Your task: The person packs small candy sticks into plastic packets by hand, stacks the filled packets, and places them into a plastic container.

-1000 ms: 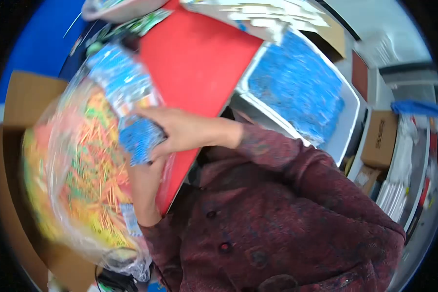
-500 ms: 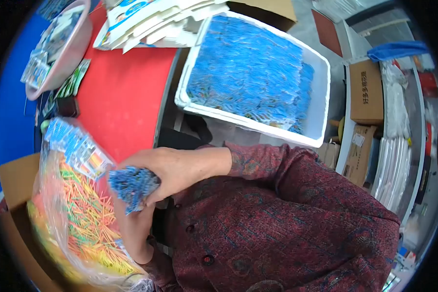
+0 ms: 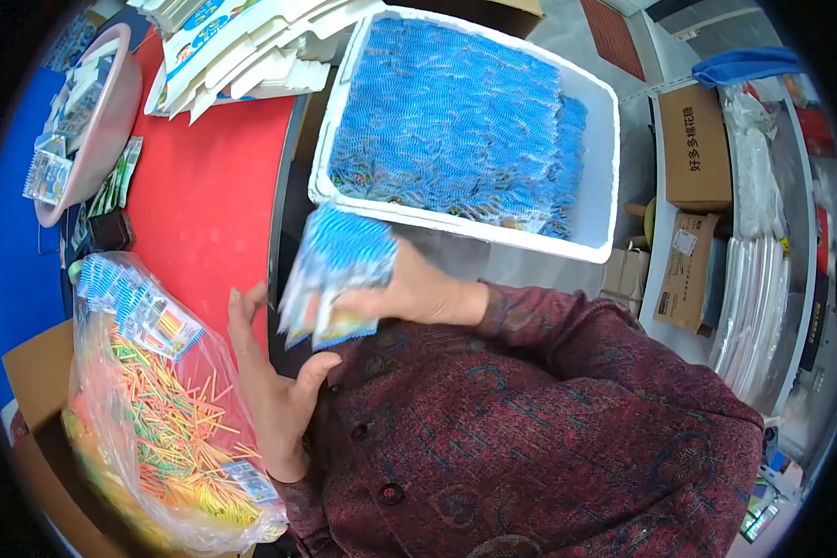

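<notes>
1. We record one patterned dark-red garment (image 3: 539, 409), nearest to us, worn by the person and below the white box (image 3: 600, 177), to which we refer all places.
2. One right hand (image 3: 409, 288), below the box's near left corner: closed around a stack of blue-topped packets (image 3: 346, 244), thumb and fingers on its lower part. The stack reaches up and left out of the grip, its top by that same corner; its lower left part is blurred.
3. One left hand (image 3: 274, 391), farther below and left of the box: spread wide and bare, thumb parted from the fingers. The stack lies just beside it, above the thumb; we cannot tell whether they touch.
4. One clear bag (image 3: 221, 361) of coloured sticks (image 3: 172, 400), below and left of the box, beside the left hand. We note blue-and-white packets (image 3: 144, 307) at its top and a cardboard carton (image 3: 42, 372) around its outer side.
5. One red table (image 3: 205, 214), immediately left of the box.
6. Many blue packets (image 3: 446, 121), in close rows inside the box.
7. One pile of white printed packaging (image 3: 251, 56), at the box's upper left, on the table.
8. One pink basin (image 3: 112, 121) of packets, well left of the box.
9. Two brown cartons, upper (image 3: 696, 153) and lower (image 3: 686, 284), on shelving right of the box; one blue cloth (image 3: 749, 65) above them.
</notes>
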{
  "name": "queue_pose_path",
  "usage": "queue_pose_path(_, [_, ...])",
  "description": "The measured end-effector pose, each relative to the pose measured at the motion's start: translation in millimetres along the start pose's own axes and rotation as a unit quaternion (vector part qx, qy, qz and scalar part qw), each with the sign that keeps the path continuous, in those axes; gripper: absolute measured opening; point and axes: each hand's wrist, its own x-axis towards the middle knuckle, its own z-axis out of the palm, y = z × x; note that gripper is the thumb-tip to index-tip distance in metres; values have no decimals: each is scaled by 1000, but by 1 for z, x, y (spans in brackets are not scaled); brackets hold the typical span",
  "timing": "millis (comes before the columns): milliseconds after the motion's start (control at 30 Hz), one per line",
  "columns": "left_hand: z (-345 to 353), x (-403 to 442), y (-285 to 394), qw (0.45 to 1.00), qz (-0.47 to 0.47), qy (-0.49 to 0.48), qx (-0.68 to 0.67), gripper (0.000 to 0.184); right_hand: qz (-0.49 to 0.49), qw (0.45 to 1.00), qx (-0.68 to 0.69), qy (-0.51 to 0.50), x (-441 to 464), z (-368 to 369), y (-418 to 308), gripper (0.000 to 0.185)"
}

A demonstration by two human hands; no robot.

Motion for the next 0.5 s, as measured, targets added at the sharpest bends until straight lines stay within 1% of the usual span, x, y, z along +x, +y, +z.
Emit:
queue_pose_path(33, [0,3,-2,1000,4,0,0,86,10,1000,7,21,-2,-12,-9,48])
queue_pose_path(100, [2,10,-10,999,1,19,33,77,42,993,62,95,-8,-56,-8,47])
queue_pose_path(133, [4,15,-15,998,1,29,49,73,30,984,23,176,-12,-82,-15,40])
queue_pose_path(167, [7,17,-21,998,7,31,47,73,17,966,-16,257,-17,-110,-25,34])
queue_pose_path(200, [10,17,-28,994,18,40,101,67,17,949,-110,294,-25,-148,-38,31])
queue_pose_path(233, [14,16,-35,987,27,48,153,62,-48,925,-145,349,-30,-195,-34,28])
queue_pose_path(267, [16,16,-39,976,36,57,206,57,-54,887,-218,402,-37,-232,-46,27])
queue_pose_path(333, [20,18,-44,977,38,60,203,54,-122,851,-232,455,-46,-294,-62,36])
queue_pose_path(367, [21,17,-45,977,34,61,201,51,-123,851,-231,455,-49,-324,-63,36])
queue_pose_path(400, [22,17,-45,977,31,61,200,48,-106,763,-347,535,-53,-353,-61,42])
queue_pose_path(433, [22,18,-44,977,32,61,201,48,-85,653,-454,600,-52,-370,-60,48])
queue_pose_path(467, [23,18,-43,977,27,59,202,47,-85,654,-452,600,-50,-386,-56,48])
queue_pose_path(500, [24,18,-42,977,21,57,203,46,-57,627,-485,607,-47,-397,-53,49])
